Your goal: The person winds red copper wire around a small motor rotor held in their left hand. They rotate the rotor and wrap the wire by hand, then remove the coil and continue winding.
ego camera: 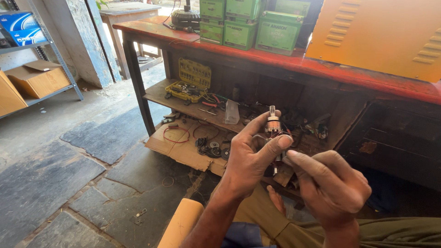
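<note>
A: Head view: five green boxes (239, 20) are stacked on the red workbench (321, 69), their labels unreadable.

B: Below its top, the left hand (250, 158) pinches a small metal spindle part (273, 123). The right hand (328, 183) is curled beside it; what it grips is hidden.
</note>
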